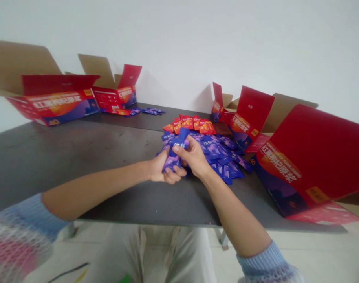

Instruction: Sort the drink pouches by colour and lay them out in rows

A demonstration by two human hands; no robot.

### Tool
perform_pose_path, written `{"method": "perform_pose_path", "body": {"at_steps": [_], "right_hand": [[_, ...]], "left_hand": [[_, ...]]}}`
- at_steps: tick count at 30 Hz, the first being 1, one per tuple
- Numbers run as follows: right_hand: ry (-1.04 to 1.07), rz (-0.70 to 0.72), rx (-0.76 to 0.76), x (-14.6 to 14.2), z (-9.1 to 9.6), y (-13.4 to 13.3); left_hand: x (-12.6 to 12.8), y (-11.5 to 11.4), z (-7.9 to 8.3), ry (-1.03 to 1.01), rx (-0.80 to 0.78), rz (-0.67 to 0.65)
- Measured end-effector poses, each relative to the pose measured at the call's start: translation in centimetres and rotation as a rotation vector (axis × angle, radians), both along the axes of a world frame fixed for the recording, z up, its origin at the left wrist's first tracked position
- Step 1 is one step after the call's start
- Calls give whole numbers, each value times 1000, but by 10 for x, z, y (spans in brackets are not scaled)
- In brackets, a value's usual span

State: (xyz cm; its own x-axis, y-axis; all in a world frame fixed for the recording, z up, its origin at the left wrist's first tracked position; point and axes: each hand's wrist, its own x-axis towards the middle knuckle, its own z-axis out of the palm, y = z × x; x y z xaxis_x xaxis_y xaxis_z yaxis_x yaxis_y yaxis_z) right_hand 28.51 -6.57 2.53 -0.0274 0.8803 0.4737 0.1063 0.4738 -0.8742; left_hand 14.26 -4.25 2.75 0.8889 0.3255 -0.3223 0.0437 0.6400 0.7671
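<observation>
Over the near part of the table, my left hand (168,169) is wrapped round purple sachets (174,156), which stand up out of the fist; how many is hidden. My right hand (194,154) pinches the same sachets from the right, its thumb across their printed front. Behind and to the right of my hands lies a heap of purple sachets (223,154). A smaller pile of red-orange sachets (191,124) rests against the heap's far side.
Open red cartons stand on the right, a large one (281,173) nearest and a smaller one (241,125) behind it. At the back left are two more open cartons (64,108) (126,96), with several loose sachets (152,111) beside them. The dark table (79,153) meets a white wall.
</observation>
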Motion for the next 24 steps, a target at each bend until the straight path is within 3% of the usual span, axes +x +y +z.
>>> {"method": "perform_pose_path", "body": {"at_steps": [3,7,10,13,17,21,24], "right_hand": [[137,-39,-47,1,6,-2],[53,-356,197,13,16,0],[-32,-432,282,16,19,-1],[-81,-420,253,11,14,-2],[-191,-526,244,5,3,-5],[-273,-625,260,6,1,-6],[-240,-593,201,8,3,-4]], "left_hand": [[-1,-9,5,-69,139,122],[-1,-9,6,11,476,318],[2,-4,-4,102,663,518],[5,-3,-18,106,681,587],[1,-12,-32,22,681,678],[1,-23,-39,-56,865,719],[6,-20,-46,34,993,824]]}}
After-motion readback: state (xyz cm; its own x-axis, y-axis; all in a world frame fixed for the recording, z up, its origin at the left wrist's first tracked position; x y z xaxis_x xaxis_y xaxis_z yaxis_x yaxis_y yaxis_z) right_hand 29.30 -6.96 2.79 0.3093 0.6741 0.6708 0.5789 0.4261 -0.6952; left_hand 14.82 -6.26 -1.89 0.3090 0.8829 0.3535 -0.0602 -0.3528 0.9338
